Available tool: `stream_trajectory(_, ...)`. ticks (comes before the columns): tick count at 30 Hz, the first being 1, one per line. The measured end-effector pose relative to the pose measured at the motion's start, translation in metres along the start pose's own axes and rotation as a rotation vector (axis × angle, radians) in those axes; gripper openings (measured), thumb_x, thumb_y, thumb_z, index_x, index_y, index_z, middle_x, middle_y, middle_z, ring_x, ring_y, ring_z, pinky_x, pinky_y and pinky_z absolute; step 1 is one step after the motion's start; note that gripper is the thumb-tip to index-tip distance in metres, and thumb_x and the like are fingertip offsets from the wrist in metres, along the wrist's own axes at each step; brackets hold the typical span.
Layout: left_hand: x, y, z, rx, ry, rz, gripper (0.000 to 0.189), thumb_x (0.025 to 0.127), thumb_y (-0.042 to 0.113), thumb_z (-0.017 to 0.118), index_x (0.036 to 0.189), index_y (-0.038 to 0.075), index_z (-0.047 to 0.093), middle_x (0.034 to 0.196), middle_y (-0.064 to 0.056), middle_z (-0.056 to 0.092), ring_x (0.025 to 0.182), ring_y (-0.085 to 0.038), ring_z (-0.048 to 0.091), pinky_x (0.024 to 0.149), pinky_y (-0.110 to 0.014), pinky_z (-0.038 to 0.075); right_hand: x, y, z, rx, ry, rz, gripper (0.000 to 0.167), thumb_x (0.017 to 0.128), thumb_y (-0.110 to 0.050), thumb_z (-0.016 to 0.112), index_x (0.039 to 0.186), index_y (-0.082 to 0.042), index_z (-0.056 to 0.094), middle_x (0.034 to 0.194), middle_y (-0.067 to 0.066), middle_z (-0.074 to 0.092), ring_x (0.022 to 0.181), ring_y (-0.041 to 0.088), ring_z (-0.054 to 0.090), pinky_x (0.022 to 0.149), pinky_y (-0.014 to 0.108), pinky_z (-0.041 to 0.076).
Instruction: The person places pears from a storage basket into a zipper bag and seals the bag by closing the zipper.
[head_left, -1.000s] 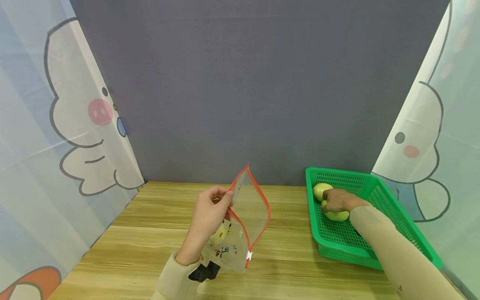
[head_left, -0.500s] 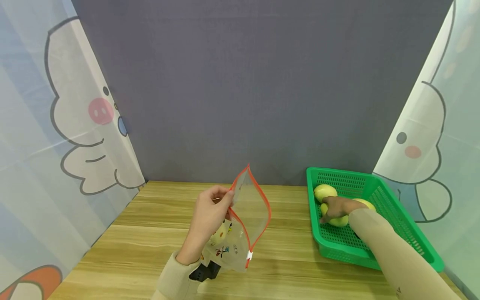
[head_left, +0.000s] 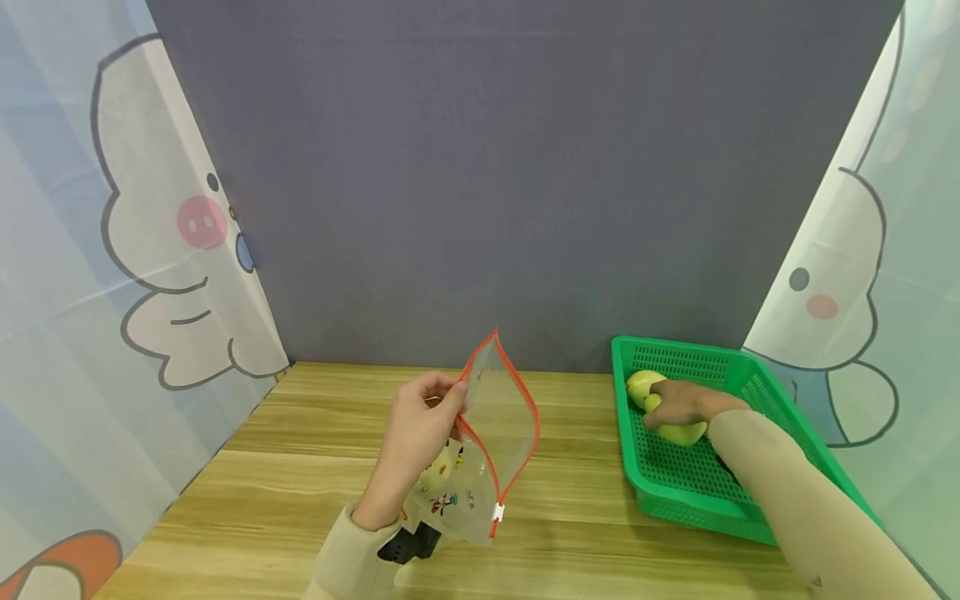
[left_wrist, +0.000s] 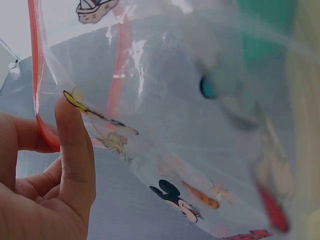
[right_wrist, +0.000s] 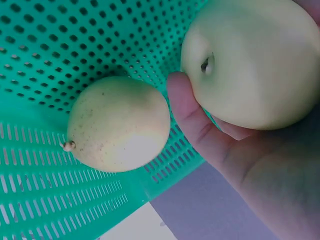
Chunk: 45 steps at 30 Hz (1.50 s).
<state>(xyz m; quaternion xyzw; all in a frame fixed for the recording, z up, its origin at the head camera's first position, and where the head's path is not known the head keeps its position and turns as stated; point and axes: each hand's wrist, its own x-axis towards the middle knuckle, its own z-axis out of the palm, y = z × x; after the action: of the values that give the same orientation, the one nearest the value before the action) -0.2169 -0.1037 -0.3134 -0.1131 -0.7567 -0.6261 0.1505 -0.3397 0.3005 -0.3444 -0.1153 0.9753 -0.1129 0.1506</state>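
Observation:
My left hand (head_left: 423,421) pinches the red-edged mouth of a clear zip bag (head_left: 512,408), fingers and thumb on one side of the opening. The bag's mouth gapes, and cartoon prints (left_wrist: 177,202) cover its film. A white slider (head_left: 498,512) sits at the near end of the red zip. Inside the green basket, my right hand (head_left: 684,403) grips a yellow-green mango (right_wrist: 255,65), the thumb along its side; the other fingers are mostly hidden. Another mango (right_wrist: 120,125) lies beside it against the basket's perforated wall, apart from the thumb.
The green basket (head_left: 633,479) stands on the right of the wooden table (head_left: 330,417). A grey backdrop (head_left: 480,183) rises behind, with cartoon-printed curtains (head_left: 832,358) on both sides. A black wrist device (head_left: 408,543) sits at my left cuff.
My right hand has moved over the mango and closed around it, shifting it slightly right. A mango seen beside my right wrist half a second ago is now hidden. Left hand and bag stay put.

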Motion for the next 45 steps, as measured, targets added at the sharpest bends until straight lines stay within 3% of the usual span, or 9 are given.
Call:
stream_trajectory(7,0.0,0.0,0.001,-0.01,-0.007,-0.007,0.016,0.1,0.009,0.065,0.101,-0.006,0.07,0.078,-0.011,0.064,0.051,-0.024,0.064,0.054,-0.049,0.061,-0.007,0.0,-0.011,0.01,0.032,-0.039,0.086,0.084,-0.036,0.066,0.143,0.019,0.039,0.142,0.039,0.045,0.13,0.057,0.043,0.097,0.069,0.045)
stream_trajectory(10,0.0,-0.001,0.001,-0.01,-0.005,-0.004,0.015,0.1,0.01,0.065,0.1,-0.004,0.07,0.079,-0.012,0.065,0.051,-0.023,0.063,0.054,-0.049,0.061,-0.01,-0.006,-0.018,0.03,0.05,-0.067,0.081,0.085,-0.036,0.065,0.142,0.018,0.042,0.135,0.036,0.052,0.121,0.052,0.052,0.092,0.062,0.05)
stream_trajectory(12,0.0,-0.001,0.001,-0.011,-0.005,0.001,0.014,0.1,0.01,0.065,0.1,-0.003,0.071,0.079,-0.013,0.065,0.051,-0.023,0.064,0.053,-0.047,0.061,-0.01,-0.01,-0.022,0.047,0.063,-0.086,0.069,0.086,-0.036,0.064,0.134,0.012,0.052,0.12,0.028,0.06,0.105,0.042,0.059,0.083,0.052,0.052)
stream_trajectory(14,0.0,-0.001,0.001,-0.011,-0.004,0.003,0.014,0.1,0.011,0.065,0.099,-0.002,0.071,0.08,-0.016,0.065,0.051,-0.023,0.063,0.054,-0.049,0.061,-0.011,-0.015,-0.026,0.071,0.069,-0.101,0.053,0.086,-0.035,0.063,0.121,0.005,0.059,0.102,0.018,0.06,0.087,0.03,0.057,0.073,0.041,0.049)
stream_trajectory(17,0.001,-0.001,0.001,-0.008,-0.002,0.004,0.013,0.1,0.011,0.065,0.099,-0.001,0.071,0.08,-0.016,0.065,0.051,-0.023,0.063,0.054,-0.049,0.061,-0.012,-0.021,-0.03,0.101,0.07,-0.121,0.035,0.086,-0.032,0.062,0.105,-0.003,0.059,0.087,0.008,0.054,0.075,0.021,0.051,0.065,0.033,0.042)
stream_trajectory(24,0.002,-0.002,0.002,0.0,-0.003,0.002,0.015,0.1,0.01,0.065,0.1,-0.004,0.071,0.078,-0.012,0.065,0.051,-0.023,0.064,0.055,-0.053,0.06,-0.016,-0.029,-0.031,0.119,0.087,-0.133,0.05,0.088,-0.035,0.061,0.121,0.002,0.056,0.09,0.007,0.053,0.076,0.021,0.051,0.064,0.032,0.042)
stream_trajectory(31,0.002,-0.002,0.003,0.002,-0.008,-0.003,0.016,0.1,0.01,0.065,0.1,-0.005,0.07,0.079,-0.013,0.065,0.052,-0.024,0.064,0.054,-0.048,0.061,-0.018,-0.036,-0.03,0.189,0.109,-0.143,0.023,0.086,-0.029,0.062,0.092,-0.008,0.057,0.077,0.006,0.054,0.062,0.019,0.05,0.058,0.032,0.043)
stream_trajectory(39,0.002,-0.002,0.003,-0.002,-0.011,0.004,0.016,0.101,0.01,0.065,0.1,-0.005,0.07,0.079,-0.013,0.065,0.051,-0.023,0.063,0.053,-0.047,0.061,-0.023,-0.05,-0.032,0.157,0.167,-0.159,0.029,0.087,-0.032,0.062,0.1,-0.006,0.06,0.083,0.006,0.056,0.066,0.018,0.05,0.062,0.032,0.043)
stream_trajectory(45,0.001,-0.002,0.003,-0.003,-0.007,0.002,0.013,0.101,0.011,0.065,0.097,0.0,0.072,0.08,-0.016,0.066,0.051,-0.023,0.063,0.053,-0.047,0.061,-0.028,-0.064,-0.034,0.198,0.214,-0.191,0.018,0.085,-0.026,0.062,0.092,-0.01,0.056,0.075,0.004,0.055,0.06,0.019,0.051,0.057,0.032,0.045)
